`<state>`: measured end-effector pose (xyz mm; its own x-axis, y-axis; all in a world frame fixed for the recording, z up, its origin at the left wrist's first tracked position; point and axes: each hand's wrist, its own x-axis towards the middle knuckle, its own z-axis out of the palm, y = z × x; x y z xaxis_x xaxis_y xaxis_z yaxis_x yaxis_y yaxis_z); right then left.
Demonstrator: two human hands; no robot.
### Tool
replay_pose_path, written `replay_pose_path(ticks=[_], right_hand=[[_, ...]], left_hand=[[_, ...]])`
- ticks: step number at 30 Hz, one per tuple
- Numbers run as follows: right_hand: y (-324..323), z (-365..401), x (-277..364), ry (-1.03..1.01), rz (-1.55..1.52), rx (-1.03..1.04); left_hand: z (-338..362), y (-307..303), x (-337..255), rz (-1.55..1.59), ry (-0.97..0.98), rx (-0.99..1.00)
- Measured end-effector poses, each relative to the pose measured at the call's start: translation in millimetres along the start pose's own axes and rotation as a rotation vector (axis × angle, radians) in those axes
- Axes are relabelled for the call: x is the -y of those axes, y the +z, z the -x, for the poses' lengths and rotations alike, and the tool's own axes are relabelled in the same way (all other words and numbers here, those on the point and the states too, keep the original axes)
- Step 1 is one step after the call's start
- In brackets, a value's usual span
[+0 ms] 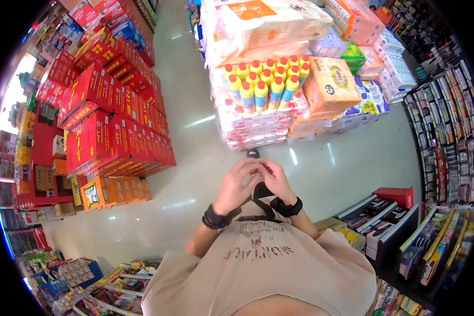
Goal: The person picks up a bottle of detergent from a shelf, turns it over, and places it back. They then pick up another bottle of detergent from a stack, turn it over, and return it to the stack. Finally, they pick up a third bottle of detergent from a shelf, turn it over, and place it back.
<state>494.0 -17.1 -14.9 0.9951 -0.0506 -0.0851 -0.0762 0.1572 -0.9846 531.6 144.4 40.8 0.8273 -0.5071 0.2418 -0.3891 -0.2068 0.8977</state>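
In front of the beige shirt, my left hand [238, 184] and my right hand [277, 181] meet at the fingertips. The fingers of both are curled together, and whether anything small lies between them cannot be made out. Dark bands circle both wrists. Beyond the hands stands a stack of wrapped tissue packs [253, 126], topped by several yellow bottles [260, 92] with red caps. An orange tissue pack [334, 81] sits right of the bottles.
Red cartons [116, 131] are piled at the left, with orange boxes [116, 192] at their near end. A tall shelf [445, 137] curves along the right. Low shelves [395, 221] stand at the lower right, and shelves of goods [116, 289] at the lower left.
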Motion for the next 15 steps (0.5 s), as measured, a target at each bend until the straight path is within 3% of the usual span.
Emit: replay_pose_path(ticks=[7,10,15], right_hand=[[-37,-106,-8,-0.013,0.172,0.022],[-47,-148,-9,0.023,0.138,-0.022],[-59,-209,-23,-0.01,0.172,-0.018]], left_hand=[[-92,-2,44,-0.086,-0.028,0.034],[-134,1,86,-0.025,-0.142,0.045],[-206,-2,128,-0.363,-0.198,-0.092]])
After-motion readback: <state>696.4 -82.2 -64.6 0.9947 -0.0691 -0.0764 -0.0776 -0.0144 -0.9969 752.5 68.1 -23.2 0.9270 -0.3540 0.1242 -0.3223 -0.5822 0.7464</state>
